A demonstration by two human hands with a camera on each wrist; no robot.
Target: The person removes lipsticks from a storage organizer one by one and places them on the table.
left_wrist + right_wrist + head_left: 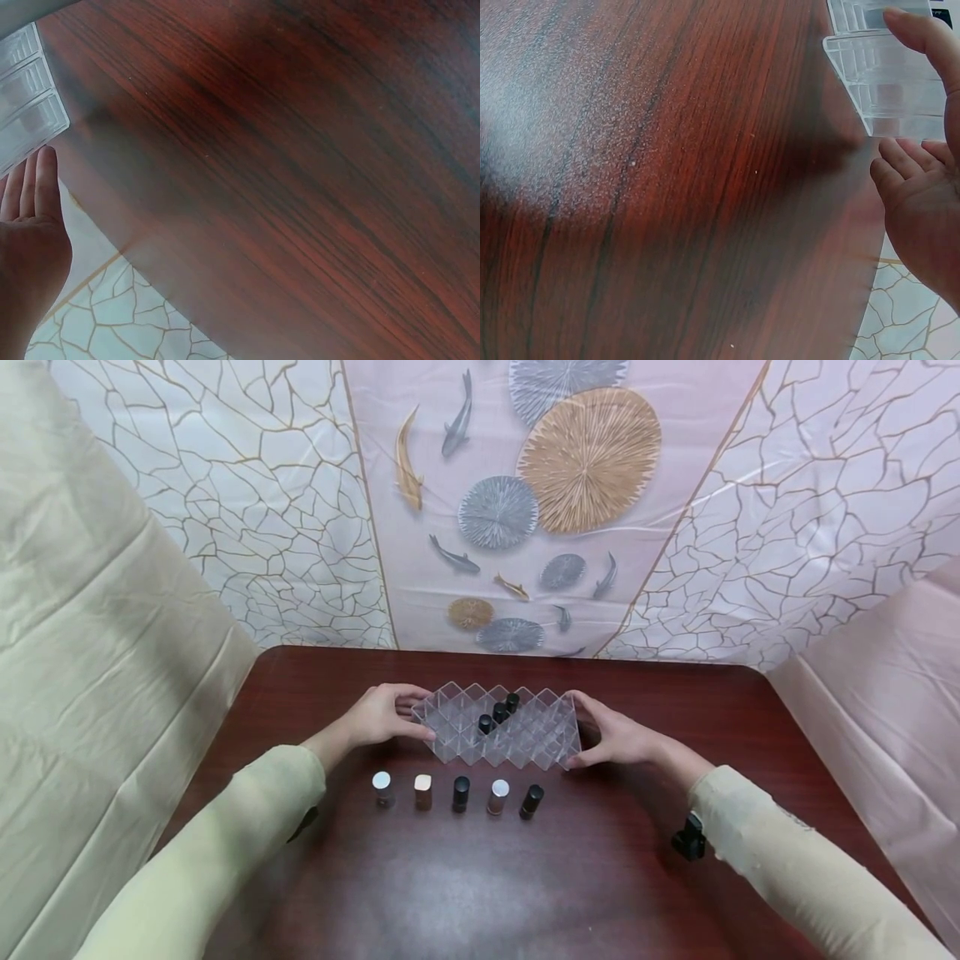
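Note:
A clear lipstick organizer (450, 727) with diamond-shaped compartments is at the far middle of the table. Three black-capped tubes (499, 713) stand in it along a diagonal. My left hand (378, 714) grips its left end, the thumb at the front corner and the fingers behind. At the opposite end my right hand (618, 735) holds it the same way. In the left wrist view the fingers (46, 180) lie along the organizer's edge; the right wrist view shows the thumb (915, 30) on its clear wall.
In front of the organizer stands a row of lipstick tubes: a silver-capped one (382, 789), a gold-capped one (423, 793), a black one (461, 793), another silver-capped one (498, 796) and a slightly leaning black one (532, 802). Patterned cloth (300, 527) hangs behind the dark wooden table (450, 893).

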